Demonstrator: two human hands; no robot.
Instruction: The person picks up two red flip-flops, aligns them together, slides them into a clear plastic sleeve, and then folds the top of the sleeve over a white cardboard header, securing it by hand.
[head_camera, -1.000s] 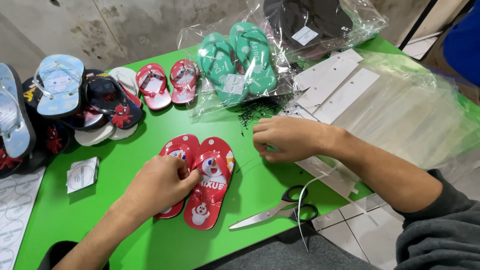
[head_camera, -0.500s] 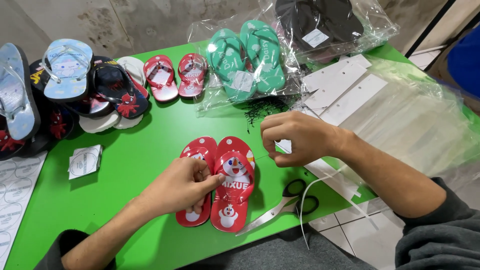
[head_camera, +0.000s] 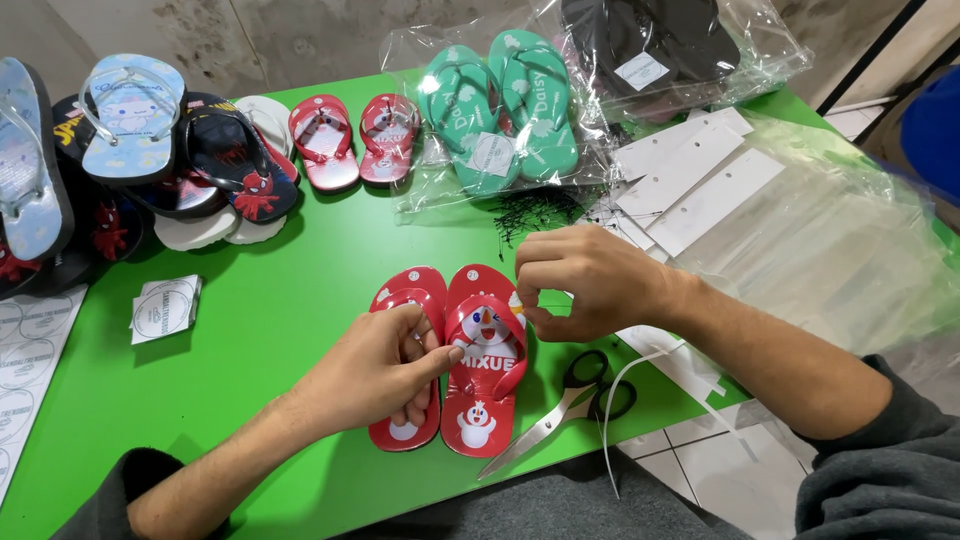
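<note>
Under my left hand (head_camera: 375, 375) and right hand (head_camera: 590, 282): pair of small red rubber flip-flops (head_camera: 450, 360), white cartoon snowman figures and white lettering printed on the soles. Table top (head_camera: 290, 290): plain bright green. Top centre: teal flip-flops (head_camera: 500, 110) with pale flower print, in clear film. Upper left: light blue sandal (head_camera: 130, 115) with white character print; black ones (head_camera: 225, 160) with red figures. Scissors (head_camera: 580, 400), lower right: black handles.

I have 1 view: the head camera looks steeply down and forward from close above the green counter (head_camera: 280, 290), my forearms entering from the bottom edge.
</note>
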